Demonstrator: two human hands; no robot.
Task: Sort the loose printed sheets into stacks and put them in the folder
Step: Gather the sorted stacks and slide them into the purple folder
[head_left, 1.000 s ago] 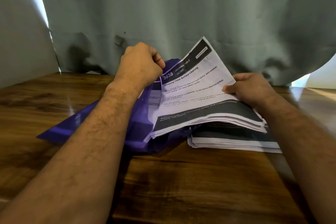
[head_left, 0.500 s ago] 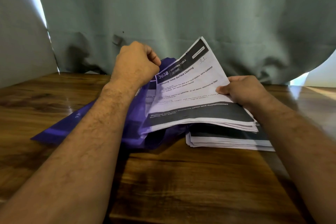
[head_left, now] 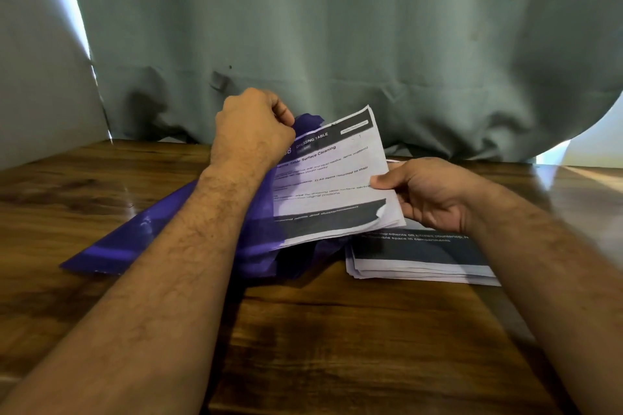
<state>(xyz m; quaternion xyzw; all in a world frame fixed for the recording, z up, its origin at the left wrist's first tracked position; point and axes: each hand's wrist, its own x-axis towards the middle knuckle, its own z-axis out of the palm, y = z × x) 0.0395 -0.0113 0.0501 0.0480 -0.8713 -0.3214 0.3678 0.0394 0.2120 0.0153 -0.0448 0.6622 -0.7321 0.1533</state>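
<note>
A purple plastic folder (head_left: 141,242) lies on the wooden table (head_left: 337,340), its mouth lifted at the back. My left hand (head_left: 251,128) grips the folder's upper flap and holds it up. My right hand (head_left: 428,192) pinches the right edge of a stack of printed sheets (head_left: 333,185), thumb on top; the stack's left part sits inside the folder's opening. Its top page has a dark header and a dark band at the bottom. A second stack of printed sheets (head_left: 418,259) lies flat on the table under my right wrist.
A grey-green curtain (head_left: 337,27) hangs right behind the table's far edge. Bright light comes in at the curtain's left gap and at the far right corner. The near half of the table shows bare wood.
My right hand has slid the held stack leftward, deeper into the folder's mouth. The second stack beneath is now more exposed. My left hand keeps the flap raised.
</note>
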